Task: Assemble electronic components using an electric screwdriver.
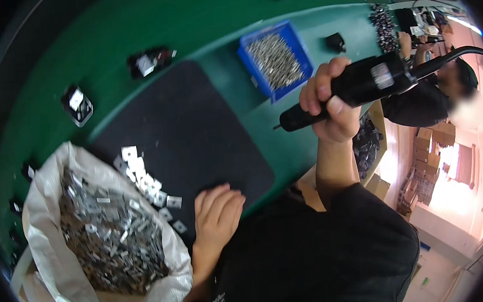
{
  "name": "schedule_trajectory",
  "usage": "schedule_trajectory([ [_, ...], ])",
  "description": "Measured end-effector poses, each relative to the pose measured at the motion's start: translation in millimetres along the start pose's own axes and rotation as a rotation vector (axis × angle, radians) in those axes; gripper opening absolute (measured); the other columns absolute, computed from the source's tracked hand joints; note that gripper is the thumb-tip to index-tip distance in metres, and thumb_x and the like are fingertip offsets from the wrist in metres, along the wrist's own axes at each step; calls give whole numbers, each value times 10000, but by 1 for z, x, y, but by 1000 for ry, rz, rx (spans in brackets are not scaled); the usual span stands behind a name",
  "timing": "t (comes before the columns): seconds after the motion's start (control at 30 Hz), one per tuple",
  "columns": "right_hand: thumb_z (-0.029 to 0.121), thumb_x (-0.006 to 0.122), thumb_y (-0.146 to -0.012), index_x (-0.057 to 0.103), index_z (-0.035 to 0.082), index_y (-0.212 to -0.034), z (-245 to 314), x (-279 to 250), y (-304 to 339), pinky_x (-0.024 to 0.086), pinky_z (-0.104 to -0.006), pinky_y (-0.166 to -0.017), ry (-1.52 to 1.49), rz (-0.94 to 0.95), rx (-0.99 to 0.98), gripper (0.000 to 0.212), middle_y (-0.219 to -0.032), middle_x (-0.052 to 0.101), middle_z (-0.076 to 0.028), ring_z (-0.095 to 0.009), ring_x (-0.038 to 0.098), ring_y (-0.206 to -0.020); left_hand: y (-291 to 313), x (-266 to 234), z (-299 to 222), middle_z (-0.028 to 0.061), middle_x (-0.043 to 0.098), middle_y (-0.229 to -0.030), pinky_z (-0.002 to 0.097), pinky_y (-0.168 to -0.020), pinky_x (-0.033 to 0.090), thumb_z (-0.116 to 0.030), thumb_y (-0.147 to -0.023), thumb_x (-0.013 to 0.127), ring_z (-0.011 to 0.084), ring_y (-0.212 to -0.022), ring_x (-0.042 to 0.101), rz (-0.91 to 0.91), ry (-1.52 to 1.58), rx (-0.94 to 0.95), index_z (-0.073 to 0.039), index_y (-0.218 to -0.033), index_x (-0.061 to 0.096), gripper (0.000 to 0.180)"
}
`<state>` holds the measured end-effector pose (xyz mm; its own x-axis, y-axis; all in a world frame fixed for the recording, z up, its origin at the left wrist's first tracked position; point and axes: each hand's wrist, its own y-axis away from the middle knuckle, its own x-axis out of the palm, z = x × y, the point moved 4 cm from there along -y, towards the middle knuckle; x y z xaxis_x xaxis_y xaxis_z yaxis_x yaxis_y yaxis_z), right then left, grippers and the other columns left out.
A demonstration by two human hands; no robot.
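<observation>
My right hand (331, 95) is wrapped round a black corded electric screwdriver (369, 81), held up to the right with its thin bit toward the left. My left hand (218, 212) lies near the front edge of a dark mat (187, 115), fingers stretched out, and I see nothing in it. Just left of that hand, small flat metal plates (141, 173), each with a hole, are scattered on the mat. A white lined sack (49, 234) at the lower left is full of similar small metal pieces (112, 235).
A blue bin (268, 95) of screw-like metal parts stands beyond the mat. Dark assemblies (149, 61) sit on the green surface (113, 30) at the back. A box (379, 157) of dark parts is beside my right arm. Another person (424, 99) works at the far right.
</observation>
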<state>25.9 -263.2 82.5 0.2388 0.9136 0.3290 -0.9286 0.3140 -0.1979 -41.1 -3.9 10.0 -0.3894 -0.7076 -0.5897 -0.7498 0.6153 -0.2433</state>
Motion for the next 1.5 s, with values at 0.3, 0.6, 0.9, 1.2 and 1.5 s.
schedule_trajectory([
  [0.3,132,651,-795,389,32,-1326,19,-60,4,436,-299,-598,199,-172,-240,601,-833,498,-42,-145,490,-603,-98,-7,-5,115,668,-902,398,-740,467,31,-759,607,282,-853,654,-301,-21,103,-9,-997,682,253],
  [0.6,118,761,-792,378,61,-1387,19,-92,3,500,-312,-582,140,-136,-357,710,-782,537,-49,-164,550,-572,-319,8,0,141,644,-1099,373,-842,500,-153,-750,754,307,-990,629,-273,-172,174,-44,-1198,604,485],
  [0.9,157,802,-785,402,90,-1314,12,-103,10,493,-336,-621,101,4,-302,666,-812,563,-46,-189,580,-620,-396,78,21,280,498,-1247,436,-926,504,-378,-786,736,418,-1119,566,231,-467,154,-63,-1340,456,697],
  [1.2,207,722,-825,371,98,-1388,4,-107,1,420,-333,-614,139,12,-264,673,-863,500,-54,-162,483,-622,-383,36,45,263,491,-1150,453,-895,503,-221,-799,680,414,-1028,584,-1,-320,76,-10,-1145,543,427],
  [1.5,342,674,-885,310,104,-1449,9,-121,-4,416,-337,-680,241,3,-229,712,-853,498,-82,-197,507,-717,-159,-32,14,147,577,-1196,432,-880,469,-164,-564,812,363,-1052,566,-498,-66,3,-69,-1211,594,690],
])
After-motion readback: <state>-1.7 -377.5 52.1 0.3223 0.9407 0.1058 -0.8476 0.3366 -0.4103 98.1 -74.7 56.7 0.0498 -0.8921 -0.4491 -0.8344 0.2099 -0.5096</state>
